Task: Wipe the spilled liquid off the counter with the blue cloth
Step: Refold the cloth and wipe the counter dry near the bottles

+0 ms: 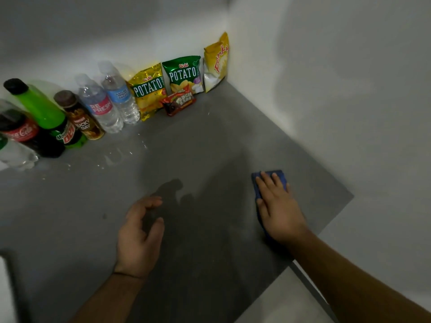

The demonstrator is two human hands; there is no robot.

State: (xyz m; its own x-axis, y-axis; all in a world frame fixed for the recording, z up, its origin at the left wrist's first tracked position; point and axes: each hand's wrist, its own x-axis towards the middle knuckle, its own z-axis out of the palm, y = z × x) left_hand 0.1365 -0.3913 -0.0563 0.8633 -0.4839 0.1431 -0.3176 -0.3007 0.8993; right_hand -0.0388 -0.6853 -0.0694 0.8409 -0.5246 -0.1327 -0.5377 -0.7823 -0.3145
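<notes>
Head: flat, dark blue cloth (281, 177)

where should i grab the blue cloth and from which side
Probably from straight above: the blue cloth lies flat on the counter, so no edge stands up to pinch. The right hand rests flat on its middle; curling the fingers over the exposed far edge would bunch it into a grip.

You have a Mountain Dew bottle (44, 110) and two water bottles (100, 106) by the wall (140, 31). Three crisp bags (149, 89) lean right of them.
</notes>
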